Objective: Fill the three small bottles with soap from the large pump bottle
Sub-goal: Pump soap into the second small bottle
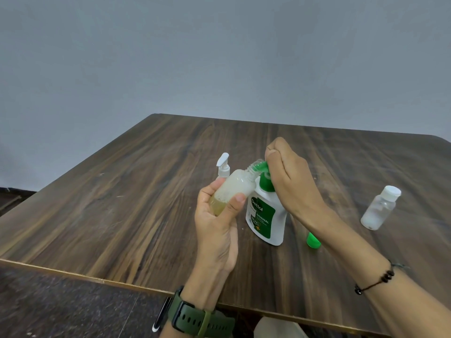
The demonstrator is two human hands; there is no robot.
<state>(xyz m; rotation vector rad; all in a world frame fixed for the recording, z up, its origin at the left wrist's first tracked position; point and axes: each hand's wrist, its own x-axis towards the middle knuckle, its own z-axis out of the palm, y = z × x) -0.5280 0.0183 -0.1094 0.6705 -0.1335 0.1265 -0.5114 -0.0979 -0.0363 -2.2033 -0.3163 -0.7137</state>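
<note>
Left hand (pixel 217 215): curled round the small bottle (pixel 231 191), tilted, open neck just under the green nozzle
Right hand (pixel 285 174): fingers bunched, pressing on the pump bottle (pixel 267 215) head
Fill: low, judging by the amber pool
Room: capped bottle (pixel 380 208) well apart at right; desk (pixel 122 203) open at left

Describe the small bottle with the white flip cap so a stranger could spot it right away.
Start at the wooden table and find the big white Dettol pump bottle near its middle. Look right, past the person's right forearm, to the small clear bottle standing alone. Unlike the small bottle in the left hand, it is capped white.
</note>
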